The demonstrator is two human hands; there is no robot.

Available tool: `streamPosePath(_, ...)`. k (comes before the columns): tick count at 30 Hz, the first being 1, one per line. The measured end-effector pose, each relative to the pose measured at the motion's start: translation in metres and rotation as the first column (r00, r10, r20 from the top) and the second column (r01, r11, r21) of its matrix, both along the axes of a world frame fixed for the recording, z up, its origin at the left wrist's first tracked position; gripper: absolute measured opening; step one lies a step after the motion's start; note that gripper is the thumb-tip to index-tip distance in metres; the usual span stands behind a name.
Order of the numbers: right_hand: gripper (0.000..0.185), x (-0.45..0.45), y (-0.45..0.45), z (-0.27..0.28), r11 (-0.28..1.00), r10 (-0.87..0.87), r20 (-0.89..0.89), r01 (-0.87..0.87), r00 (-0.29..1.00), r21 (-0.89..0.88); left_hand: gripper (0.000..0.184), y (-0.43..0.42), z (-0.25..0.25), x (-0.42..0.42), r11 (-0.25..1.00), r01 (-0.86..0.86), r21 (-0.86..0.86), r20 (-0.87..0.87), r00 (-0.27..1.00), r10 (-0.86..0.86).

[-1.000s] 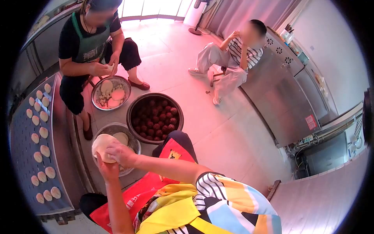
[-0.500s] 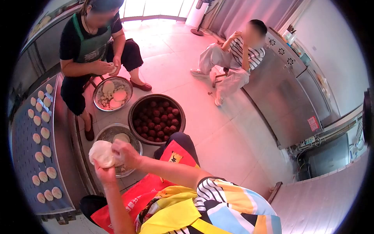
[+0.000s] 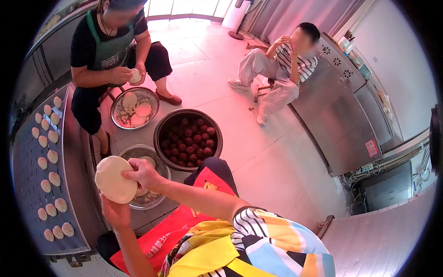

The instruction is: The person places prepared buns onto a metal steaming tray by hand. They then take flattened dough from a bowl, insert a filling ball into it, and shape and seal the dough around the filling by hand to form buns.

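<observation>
A flat round of dough [image 3: 113, 181] is held up between my two hands, its pale broad face towards me. My left hand [image 3: 116, 212] grips its lower edge from below. On the right edge, my right hand [image 3: 143, 174] pinches it between thumb and fingers. Just behind and below my hands is a metal bowl [image 3: 165, 171] with more dough in it, partly hidden by my right hand and forearm. Beyond my knee stands a large dark tub [image 3: 159, 123] of many dark red filling balls [image 3: 189, 141].
At left, a conveyor table [image 3: 27, 166] carries rows of small dough pieces [image 3: 54, 178]. Opposite me, a seated co-worker [image 3: 110, 55] in a green apron shapes dough over another bowl [image 3: 115, 121]. Another person [image 3: 277, 74] sits by a metal cabinet [image 3: 341, 124].
The dough round has turned to show a wider face and shifted slightly left and up. My right hand has moved up along its edge. The co-worker's dough piece has turned too.
</observation>
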State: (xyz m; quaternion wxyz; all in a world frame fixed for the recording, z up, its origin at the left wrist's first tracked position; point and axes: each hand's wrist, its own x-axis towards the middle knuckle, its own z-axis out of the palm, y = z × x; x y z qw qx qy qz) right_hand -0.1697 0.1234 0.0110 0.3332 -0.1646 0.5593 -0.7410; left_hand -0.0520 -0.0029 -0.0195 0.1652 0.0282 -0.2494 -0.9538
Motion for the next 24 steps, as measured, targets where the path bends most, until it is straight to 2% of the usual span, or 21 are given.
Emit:
streamPosePath(1,0.017,0.002,-0.001,0.012,0.998,-0.038,-0.036,0.04,0.999,0.043,0.049,0.002,-0.005,-0.002,0.998,0.007,0.06,-0.098,0.995,-0.001)
streamPosePath(2,0.018,0.001,-0.004,0.004,0.99,-0.073,-0.264,0.103,0.962,0.099,0.049,0.005,-0.009,-0.006,0.993,-0.009,0.116,-0.081,0.997,0.019)
streamPosePath(4,0.021,-0.003,-0.01,-0.017,0.951,-0.09,-0.669,0.262,0.737,0.161,0.049,0.016,-0.006,-0.022,0.973,-0.037,0.228,-0.043,0.998,0.048)
streamPosePath(7,0.026,-0.008,-0.007,-0.034,0.906,0.017,-0.828,0.341,0.561,0.25,0.05,0.017,-0.016,-0.028,0.95,-0.039,0.31,0.015,0.999,0.037)
streamPosePath(10,0.024,-0.027,0.011,-0.032,0.881,0.276,-0.765,0.164,0.581,0.443,0.05,0.009,-0.032,-0.03,0.927,0.008,0.375,0.003,1.0,-0.01)
streamPosePath(11,0.023,-0.039,0.019,-0.036,0.935,0.205,-0.74,0.094,0.64,0.341,0.049,0.007,-0.031,-0.03,0.933,-0.087,0.349,0.099,0.994,0.055)
streamPosePath(12,0.022,-0.056,0.033,-0.026,0.953,0.188,-0.756,0.071,0.627,0.296,0.049,0.006,-0.03,-0.032,0.931,-0.191,0.311,0.207,0.97,0.13)
streamPosePath(13,0.022,-0.079,0.047,-0.033,0.975,0.145,-0.758,0.037,0.636,0.217,0.05,0.001,-0.032,-0.031,0.929,-0.205,0.308,0.229,0.964,0.137)
streamPosePath(14,0.017,-0.097,0.061,-0.023,0.939,0.138,-0.708,0.136,0.693,0.316,0.051,-0.005,-0.035,-0.032,0.927,-0.214,0.308,0.242,0.96,0.141)
streamPosePath(15,0.016,-0.102,0.075,0.02,0.854,0.061,-0.277,0.094,0.959,0.512,0.051,-0.009,-0.04,-0.034,0.922,-0.196,0.333,0.22,0.967,0.126)
streamPosePath(16,0.016,-0.135,0.086,-0.022,0.869,-0.099,-0.307,0.232,0.947,0.437,0.052,-0.014,-0.049,-0.036,0.917,-0.172,0.36,0.196,0.975,0.106)
streamPosePath(18,0.018,-0.186,0.131,-0.072,0.812,-0.256,-0.297,0.371,0.92,0.45,0.053,-0.011,-0.05,-0.045,0.932,-0.134,0.338,0.191,0.979,0.071)
streamPosePath(20,0.019,-0.217,0.175,-0.125,0.753,-0.334,-0.197,0.387,0.922,0.533,0.054,-0.007,-0.045,-0.06,0.937,-0.11,0.332,0.228,0.973,0.033)
streamPosePath(22,0.023,-0.228,0.209,-0.182,0.684,-0.295,-0.163,0.327,0.942,0.652,0.055,-0.006,-0.042,-0.075,0.934,-0.115,0.339,0.293,0.956,0.012)
streamPosePath(24,0.033,-0.223,0.227,-0.235,0.51,-0.194,-0.157,0.236,0.968,0.827,0.056,-0.005,-0.044,-0.084,0.93,-0.127,0.345,0.323,0.946,0.01)
